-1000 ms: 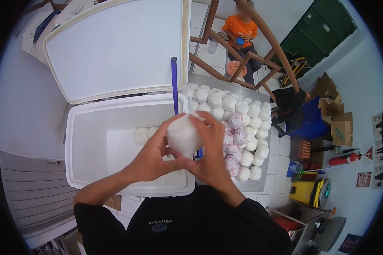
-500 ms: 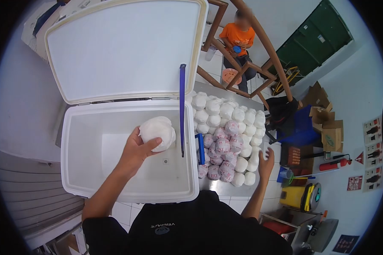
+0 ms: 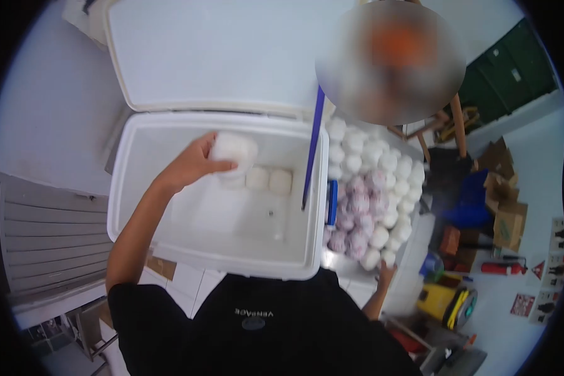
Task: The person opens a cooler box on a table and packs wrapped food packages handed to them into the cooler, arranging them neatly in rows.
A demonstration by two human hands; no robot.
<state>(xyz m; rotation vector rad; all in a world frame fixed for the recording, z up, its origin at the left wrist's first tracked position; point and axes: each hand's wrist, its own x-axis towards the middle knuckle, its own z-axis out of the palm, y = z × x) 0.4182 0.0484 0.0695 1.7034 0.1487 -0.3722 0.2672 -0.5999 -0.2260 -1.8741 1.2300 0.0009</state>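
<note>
My left hand (image 3: 197, 164) is inside the white cooler box (image 3: 114, 207), closed around a white paper-wrapped rice ball (image 3: 234, 150). Beneath it, a short row of similar wrapped balls (image 3: 257, 179) lies on the cooler floor near the back wall. To the right, many more white wrapped balls (image 3: 373, 150) are packed on a metal table, with red-printed wrapped balls (image 3: 357, 203) piled among them. At the table's front edge, my right hand (image 3: 386, 274) touches a white wrapped ball (image 3: 388, 257); blur and the ball obscure its fingers.
The raised cooler lid (image 3: 213, 56) stands behind the box, held by a purple strap (image 3: 314, 144). A blue handle (image 3: 332, 202) juts toward the table. Cardboard boxes (image 3: 507, 219), a fire extinguisher (image 3: 504, 269) and a yellow bucket (image 3: 442, 302) stand at right. A blurred person in orange is beyond the table.
My left hand has moved toward the cooler's back wall with its wrapped ball, uncovering the row below. My right hand has come from beside the pile to its front corner. The view has shifted.
</note>
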